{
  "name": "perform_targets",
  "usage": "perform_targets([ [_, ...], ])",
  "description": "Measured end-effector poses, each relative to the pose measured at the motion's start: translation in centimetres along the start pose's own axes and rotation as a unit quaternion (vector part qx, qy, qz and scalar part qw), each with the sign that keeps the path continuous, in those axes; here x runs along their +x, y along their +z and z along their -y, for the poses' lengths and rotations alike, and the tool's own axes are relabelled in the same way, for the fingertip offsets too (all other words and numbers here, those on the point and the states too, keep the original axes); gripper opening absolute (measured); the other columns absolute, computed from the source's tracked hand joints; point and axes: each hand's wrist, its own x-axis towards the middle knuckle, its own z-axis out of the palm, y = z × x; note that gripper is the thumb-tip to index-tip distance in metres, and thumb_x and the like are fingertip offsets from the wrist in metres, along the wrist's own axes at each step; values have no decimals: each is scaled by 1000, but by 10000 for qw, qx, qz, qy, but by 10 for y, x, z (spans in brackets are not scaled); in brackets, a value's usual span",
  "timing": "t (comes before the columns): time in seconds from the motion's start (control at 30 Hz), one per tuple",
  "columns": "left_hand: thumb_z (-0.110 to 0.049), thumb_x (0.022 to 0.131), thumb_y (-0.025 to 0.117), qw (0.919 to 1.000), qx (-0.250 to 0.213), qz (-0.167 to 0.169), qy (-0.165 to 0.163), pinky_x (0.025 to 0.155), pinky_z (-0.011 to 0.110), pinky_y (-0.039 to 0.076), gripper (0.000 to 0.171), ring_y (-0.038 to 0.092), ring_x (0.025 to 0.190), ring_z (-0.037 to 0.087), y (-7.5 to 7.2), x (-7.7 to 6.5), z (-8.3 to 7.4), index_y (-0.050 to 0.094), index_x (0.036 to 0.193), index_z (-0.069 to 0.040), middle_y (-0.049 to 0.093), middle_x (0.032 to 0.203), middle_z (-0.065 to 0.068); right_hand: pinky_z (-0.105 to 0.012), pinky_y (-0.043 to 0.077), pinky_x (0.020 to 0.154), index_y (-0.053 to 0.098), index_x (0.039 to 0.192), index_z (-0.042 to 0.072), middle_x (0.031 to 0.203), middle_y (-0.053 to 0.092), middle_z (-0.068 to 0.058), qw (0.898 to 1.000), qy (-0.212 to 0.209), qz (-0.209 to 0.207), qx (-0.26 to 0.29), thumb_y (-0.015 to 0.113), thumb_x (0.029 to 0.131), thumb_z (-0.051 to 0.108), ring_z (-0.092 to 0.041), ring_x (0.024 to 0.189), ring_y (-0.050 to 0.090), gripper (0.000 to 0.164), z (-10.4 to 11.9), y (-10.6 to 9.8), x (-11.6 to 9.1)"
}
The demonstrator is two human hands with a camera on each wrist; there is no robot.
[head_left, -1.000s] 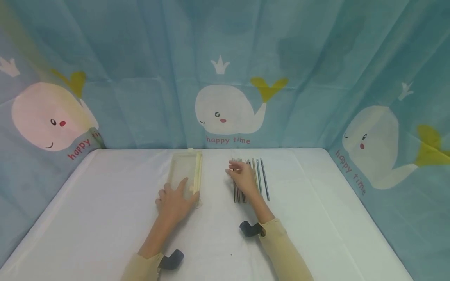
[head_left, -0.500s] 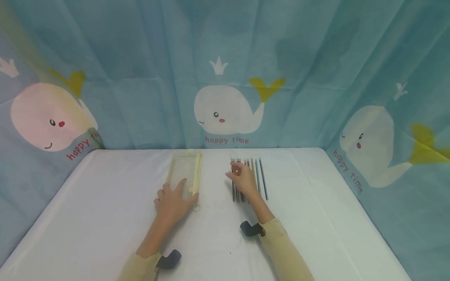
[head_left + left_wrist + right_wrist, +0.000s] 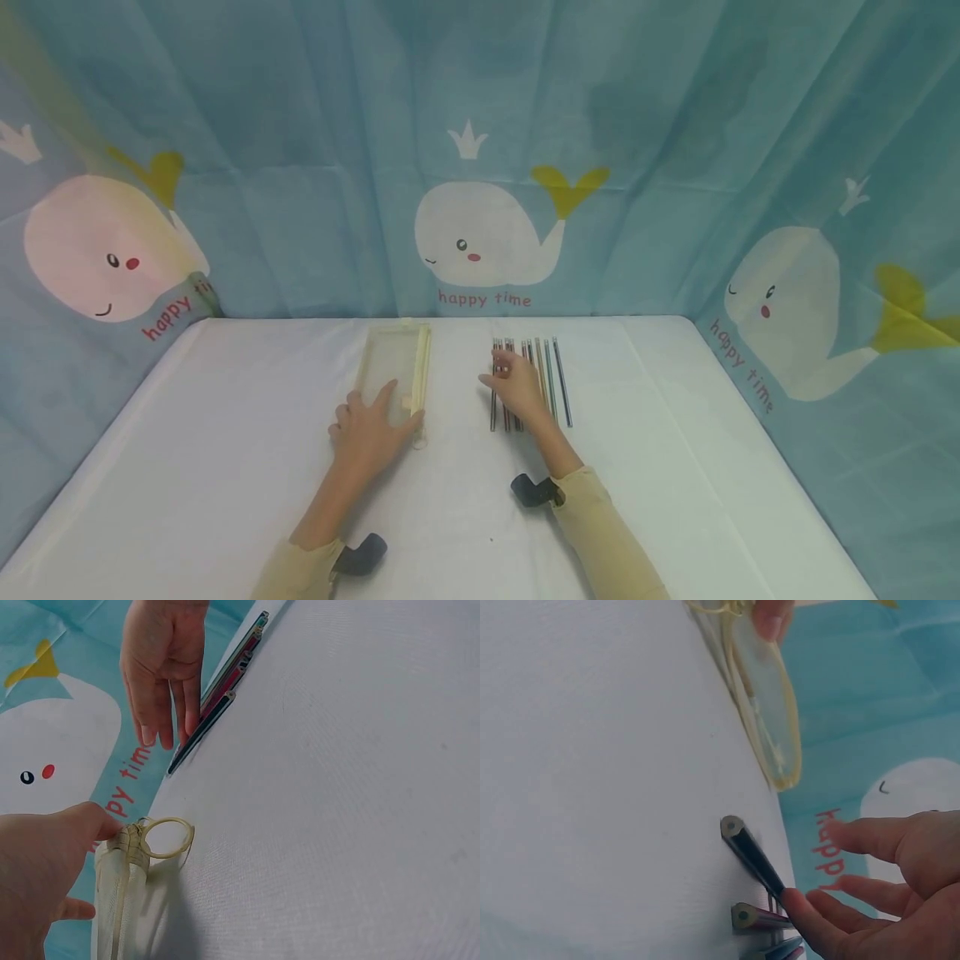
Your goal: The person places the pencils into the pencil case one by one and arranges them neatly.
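Note:
A pale yellow, see-through zip pouch (image 3: 393, 354) with a ring (image 3: 169, 838) at its zip end lies on the table. My left hand (image 3: 371, 437) rests across the pouch's near part, fingers spread, the thumb against its zipped edge. To the right lie several pencils (image 3: 562, 383) in a loose row, lengthwise away from me. My right hand (image 3: 521, 390) is over the row and hides part of it. In the right wrist view, one of its fingers touches the dark pencil (image 3: 751, 855) at the row's left end; thumb and other fingers stand apart, not around it.
A white cloth covers the table (image 3: 675, 500). Behind and at both sides hangs a blue curtain (image 3: 315, 242) with printed whales. A bare strip of cloth separates the pouch from the pencils.
The leftmost pencil has shifted left, widening its gap from the others. My right hand has moved slightly left and nearer. The left hand stays on the pouch.

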Motion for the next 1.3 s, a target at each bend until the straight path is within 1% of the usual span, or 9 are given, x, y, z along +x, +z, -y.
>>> perform_targets([
  [0.17,-55,99,64,10000,-48,-36,-1,85,63,39,78,47,109,51,-1,-1,-1,45,158,-8,44,130,39,-40,59,91,62,142,1,137,67,-21,10000,10,23,-55,79,93,8,-33,115,69,53,0,3,0],
  [0.33,-55,99,64,10000,-9,-43,-7,86,63,39,78,47,110,53,-1,-1,-1,45,158,-8,43,131,40,-36,58,85,61,143,1,133,68,-19,9993,-37,70,-357,79,91,3,-27,104,67,55,-1,10,2],
  [0.5,-56,98,64,10000,49,-30,-31,86,63,40,80,47,110,52,1,0,0,44,159,-9,43,132,39,-37,58,86,62,141,1,129,69,-18,9983,-41,-28,-583,82,88,4,-28,105,67,58,-2,17,2],
  [0.63,-57,98,64,10000,64,-23,-26,85,62,40,80,47,109,52,2,1,1,45,159,-9,43,130,39,-37,56,83,63,140,-1,116,70,-16,9976,-39,-123,-679,86,85,6,-25,96,65,60,-2,20,2],
  [0.77,-57,98,64,10000,36,-17,-22,85,62,39,80,47,109,51,3,1,2,45,159,-8,43,130,38,-30,51,72,62,140,-4,96,66,-11,9970,-104,-108,-757,88,82,5,-18,81,57,64,-2,20,2],
  [0.83,-57,98,65,10000,13,-14,-25,86,62,39,81,46,109,50,3,1,2,44,159,-8,43,130,38,-27,50,68,62,140,-5,93,66,-10,9965,-154,-85,-817,88,82,4,-15,76,56,64,-2,20,2],
  [0.97,-57,97,66,10000,-19,-31,-34,86,62,38,82,46,108,49,4,0,2,44,159,-8,43,129,37,-27,53,67,62,140,-4,108,71,-16,9960,-207,-4,-874,85,83,2,-15,76,61,61,-3,22,2],
  [1.07,-57,97,66,10000,-30,-30,-46,86,61,38,82,46,108,48,4,1,3,44,160,-9,43,130,36,-27,54,68,63,139,-3,121,70,-18,9955,-209,59,-922,83,84,0,-15,77,63,59,-2,22,2],
  [1.3,-56,98,65,10000,-53,-22,-34,88,62,38,80,46,109,49,3,1,3,44,160,-10,43,132,37,-29,53,66,62,141,-3,127,69,-21,9951,-78,188,-966,81,86,0,-16,71,60,59,-1,24,3],
])
